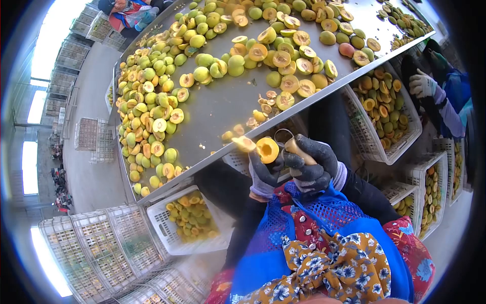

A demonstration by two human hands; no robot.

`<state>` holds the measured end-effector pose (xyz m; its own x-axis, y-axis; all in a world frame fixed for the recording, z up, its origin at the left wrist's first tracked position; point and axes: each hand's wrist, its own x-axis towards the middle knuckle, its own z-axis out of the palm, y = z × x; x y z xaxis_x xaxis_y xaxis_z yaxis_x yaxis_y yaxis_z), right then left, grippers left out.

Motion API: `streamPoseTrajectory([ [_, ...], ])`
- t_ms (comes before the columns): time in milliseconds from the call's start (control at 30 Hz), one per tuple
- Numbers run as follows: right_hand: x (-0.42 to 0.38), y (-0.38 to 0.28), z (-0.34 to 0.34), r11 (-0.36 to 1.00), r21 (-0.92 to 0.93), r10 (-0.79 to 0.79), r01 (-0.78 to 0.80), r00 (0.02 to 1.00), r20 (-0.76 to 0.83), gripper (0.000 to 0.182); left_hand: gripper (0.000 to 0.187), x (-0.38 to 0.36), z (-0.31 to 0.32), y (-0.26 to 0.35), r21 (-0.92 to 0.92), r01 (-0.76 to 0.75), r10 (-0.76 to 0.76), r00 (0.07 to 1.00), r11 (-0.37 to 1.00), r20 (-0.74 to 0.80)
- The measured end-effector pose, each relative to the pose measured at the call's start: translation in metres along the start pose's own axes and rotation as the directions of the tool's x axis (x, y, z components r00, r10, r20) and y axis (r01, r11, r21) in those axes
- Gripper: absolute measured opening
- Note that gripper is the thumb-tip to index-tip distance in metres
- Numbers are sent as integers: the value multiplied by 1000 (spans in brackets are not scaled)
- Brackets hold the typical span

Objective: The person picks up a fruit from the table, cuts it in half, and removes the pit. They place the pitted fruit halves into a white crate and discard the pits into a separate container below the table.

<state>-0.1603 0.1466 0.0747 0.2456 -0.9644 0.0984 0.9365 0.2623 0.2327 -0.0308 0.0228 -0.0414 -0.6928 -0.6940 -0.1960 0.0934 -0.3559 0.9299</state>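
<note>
My left hand, in a dark glove with a pale cuff, holds a halved yellow fruit with its hollow facing up. Another fruit half, blurred, is at its fingertips over the table edge. My right hand, gloved alike, is wrapped round the wooden handle of a pitting tool; the tool's thin metal loop points toward the fruit. Beyond the hands, halved fruits and small removed pits lie on the metal table.
A white crate of fruit stands below the table at left, another at right. Stacked crates fill the lower left. A co-worker's gloved hand shows at right; another person is at the top left.
</note>
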Motion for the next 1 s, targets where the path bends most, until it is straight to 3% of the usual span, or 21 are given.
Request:
streamPoseTrajectory([
  [33, -4, -6, -2, 995, -96, -46, 33, 990, -133, 43, 60, -1, 8, 27, -456, 358, -336, 933, 815, 132],
  [100, -6, -5, -7, 871, -489, -120, -53, 941, -316, 40, 59, -3, -1, 29, -549, 393, -384, 913, 738, 138],
  [167, -4, -3, -8, 726, -672, -218, -146, 878, -425, 39, 57, -7, -25, 26, -583, 400, -289, 916, 707, 279],
  [200, -2, 0, -15, 644, -745, -295, -177, 841, -454, 39, 56, -15, -21, 41, -528, 341, -358, 931, 778, 75],
  [233, -1, 1, -19, 551, -807, -374, -215, 800, -469, 39, 55, -20, -31, 54, -398, 323, -332, 942, 859, 47],
  [267, -7, 0, -21, 585, -781, -323, -219, 820, -472, 36, 53, -30, -39, 55, 50, 36, -29, 991, 998, -129],
  [300, -5, 0, -16, 483, -837, -381, -256, 800, -464, 34, 46, -40, -57, 67, 712, -333, 434, 900, 619, 44],
  [367, -3, 0, 3, 270, -904, -488, -331, 762, -425, 29, 42, -54, -125, 78, 825, 48, 353, 889, 563, -292],
  [400, -2, -2, 12, -470, -854, -516, -222, 854, 62, 23, 41, -62, -159, 84, 811, 243, 296, 844, 532, -447],
  [433, -4, 0, 43, -493, -761, -523, -421, 843, -128, 20, 48, -72, -178, 96, 909, 416, 391, 835, 12, -387],
  [467, -1, 2, 67, -672, -623, -478, -400, 877, -48, 28, 59, -69, -171, 117, 720, 680, 324, 718, -139, -616],
  [500, 2, 2, 89, -720, -626, -402, -300, 915, 24, 28, 61, -64, -173, 132, 696, 647, 403, 753, -310, -521],
  [567, 10, 4, 127, -683, -651, -354, -330, 930, -100, 30, 55, -29, -175, 158, 865, 450, 418, 846, -223, -332],
  [600, 12, 5, 135, -690, -668, -343, -277, 939, -35, 29, 52, -1, -157, 174, 928, 349, 399, 875, -129, -274],
  [633, 18, 7, 139, -700, -676, -321, -230, 947, 11, 28, 45, 31, -125, 184, 939, 309, 401, 888, -155, -226],
  [667, 23, 7, 140, -709, -684, -292, -170, 954, 66, 28, 42, 66, -120, 185, 985, 110, 407, 912, -136, -46],
  [733, 35, 5, 138, -721, -688, -250, -84, 957, 145, 27, 38, 145, -105, 178, 967, -88, 391, 903, -239, 178],
  [833, 51, -1, 133, -737, -676, -194, 21, 951, 241, 27, 48, 256, -89, 158, 944, -112, 289, 935, -311, 206],
  [900, 60, -5, 128, -740, -668, -169, 74, 942, 291, 27, 53, 315, -92, 136, 875, -18, 266, 949, -484, 167],
  [1000, 69, -15, 122, -747, -655, -163, 116, 923, 349, 28, 56, 356, -98, 116, 913, -5, 184, 979, -407, 87],
])
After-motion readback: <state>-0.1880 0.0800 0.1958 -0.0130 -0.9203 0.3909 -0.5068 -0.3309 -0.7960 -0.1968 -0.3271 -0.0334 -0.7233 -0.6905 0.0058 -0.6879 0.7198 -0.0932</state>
